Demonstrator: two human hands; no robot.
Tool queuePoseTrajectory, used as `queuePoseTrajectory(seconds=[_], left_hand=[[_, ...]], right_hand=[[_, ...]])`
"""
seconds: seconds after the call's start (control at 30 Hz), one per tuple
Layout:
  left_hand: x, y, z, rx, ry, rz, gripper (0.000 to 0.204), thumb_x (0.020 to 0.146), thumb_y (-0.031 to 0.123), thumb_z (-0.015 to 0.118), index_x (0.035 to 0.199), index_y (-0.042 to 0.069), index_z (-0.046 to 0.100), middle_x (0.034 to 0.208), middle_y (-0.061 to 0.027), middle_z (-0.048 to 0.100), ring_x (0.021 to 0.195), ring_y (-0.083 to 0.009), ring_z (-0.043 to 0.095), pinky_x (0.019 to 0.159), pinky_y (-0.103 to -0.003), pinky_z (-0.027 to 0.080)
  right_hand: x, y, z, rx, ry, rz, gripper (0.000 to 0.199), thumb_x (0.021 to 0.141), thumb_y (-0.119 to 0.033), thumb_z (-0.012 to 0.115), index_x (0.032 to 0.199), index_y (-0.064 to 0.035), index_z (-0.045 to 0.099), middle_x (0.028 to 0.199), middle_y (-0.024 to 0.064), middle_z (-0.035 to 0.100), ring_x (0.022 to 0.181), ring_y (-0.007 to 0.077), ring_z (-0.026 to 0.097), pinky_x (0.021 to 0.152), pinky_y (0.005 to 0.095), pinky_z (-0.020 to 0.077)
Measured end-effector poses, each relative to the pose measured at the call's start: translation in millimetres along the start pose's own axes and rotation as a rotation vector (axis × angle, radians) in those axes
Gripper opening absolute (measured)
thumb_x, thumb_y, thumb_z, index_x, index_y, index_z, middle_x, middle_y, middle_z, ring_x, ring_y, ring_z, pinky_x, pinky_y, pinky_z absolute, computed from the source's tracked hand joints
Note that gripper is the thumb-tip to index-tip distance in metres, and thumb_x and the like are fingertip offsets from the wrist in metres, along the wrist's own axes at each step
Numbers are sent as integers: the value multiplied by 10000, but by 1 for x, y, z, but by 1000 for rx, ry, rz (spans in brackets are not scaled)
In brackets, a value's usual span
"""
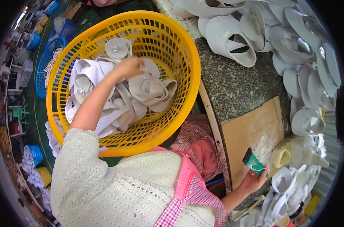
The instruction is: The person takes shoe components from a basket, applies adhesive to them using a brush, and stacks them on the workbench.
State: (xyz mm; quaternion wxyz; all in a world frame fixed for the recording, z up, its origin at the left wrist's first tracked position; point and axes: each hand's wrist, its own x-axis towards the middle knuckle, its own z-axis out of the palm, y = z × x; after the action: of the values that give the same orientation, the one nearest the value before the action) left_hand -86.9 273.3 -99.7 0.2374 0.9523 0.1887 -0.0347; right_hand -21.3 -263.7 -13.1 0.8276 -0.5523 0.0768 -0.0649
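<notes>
My left hand (129, 68) reaches over a yellow plastic basket (193, 56), just above a heap of curled white pieces (119, 113). Its fingers are smeared by motion, so whether they hold a piece does not show. Some of the pieces are bent into rings, and a few have shiny clear spots. On the right, my right hand (255, 181) grips a green brush (255, 164) with black bristles pointing up and left. The brush is over a brown cardboard sheet (236, 143) smeared with white, lying on a speckled dark worktop (232, 94).
More curled white pieces (229, 41) are piled along the worktop's far and right sides. A crusted, whitish container with a round opening (280, 157) stands right of the brush. Left of the yellow basket, on the floor, is a blue basket (41, 75) holding thin pale sticks.
</notes>
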Motion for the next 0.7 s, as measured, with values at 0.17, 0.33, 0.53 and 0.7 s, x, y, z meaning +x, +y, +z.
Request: queuePoseTrajectory(seconds=[0.17, 0.33, 0.53, 0.7], left_hand=[[-33, 5, 96, -68, -236, -324, 450, 740, 461, 568, 715, 16, 630, 666, -182, 601, 617, -311, 587, 604, -393, 455], [-18, -2, 21, -796, 130, -619, 392, 846, 395, 422, 914, 48, 591, 628, -161, 551, 570, -269, 547, 573, -360, 428], [-21, 56, -52, -276, 526, -59, 368, 843, 354, 459, 833, 11, 592, 713, -99, 590, 630, -181, 558, 575, -284, 410], [1, -19, -19, 221, 50, -179, 403, 782, 354, 533, 718, -40, 586, 678, -94, 573, 688, -190, 549, 677, -324, 433]], right_hand=[[6, 5, 9, 8, -169, -15, 198, 868, -159, 494, 968, 12, 502, 659, 72, 558, 478, 96, 435, 457, 211, 337], [-8, -3, 4, -13, -168, -43, 179, 855, -146, 512, 944, 8, 499, 650, 75, 559, 462, 118, 464, 447, 223, 371], [-7, -2, -2, 12, -13, -11, 180, 871, -151, 478, 964, -1, 513, 711, 65, 554, 486, 111, 462, 458, 224, 377], [5, 1, -10, -24, -231, -67, 170, 860, -133, 495, 974, -8, 514, 849, 67, 529, 592, 115, 508, 482, 238, 411]])
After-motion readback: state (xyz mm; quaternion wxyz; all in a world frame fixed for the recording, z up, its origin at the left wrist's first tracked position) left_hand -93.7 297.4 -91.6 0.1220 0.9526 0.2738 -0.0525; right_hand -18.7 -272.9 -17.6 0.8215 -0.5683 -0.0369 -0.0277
